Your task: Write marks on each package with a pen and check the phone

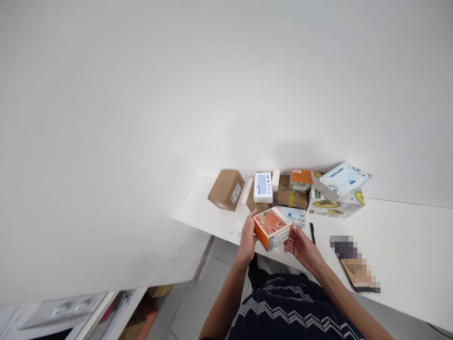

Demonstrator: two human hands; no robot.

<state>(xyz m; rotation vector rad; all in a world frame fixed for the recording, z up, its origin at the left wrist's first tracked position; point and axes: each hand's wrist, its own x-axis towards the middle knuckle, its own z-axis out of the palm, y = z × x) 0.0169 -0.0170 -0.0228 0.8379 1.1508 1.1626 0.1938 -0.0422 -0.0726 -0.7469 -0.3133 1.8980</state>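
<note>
An orange and white carton box [273, 227], with a printed picture on its top, is held tilted over the front edge of the white table. My left hand [248, 240] grips its left side, thumb along the upper edge and the other fingers mostly hidden. At the lower right side, the curled fingers of my right hand [300, 246] touch the box, with the palm partly turned up. Just behind it lies a flat light-blue printed pack [293, 216], partly covered by the box. A black pen [312, 233] rests to the right of my right hand.
Along the wall stand a brown cardboard box [226, 190], a white-and-blue pack [263, 187] on another carton, a small orange box [300, 181] on a taped carton [292, 198], and an avocado-print box [335, 204] under a tilted light-blue pack [344, 180]. A blurred flat object [355, 264] lies right.
</note>
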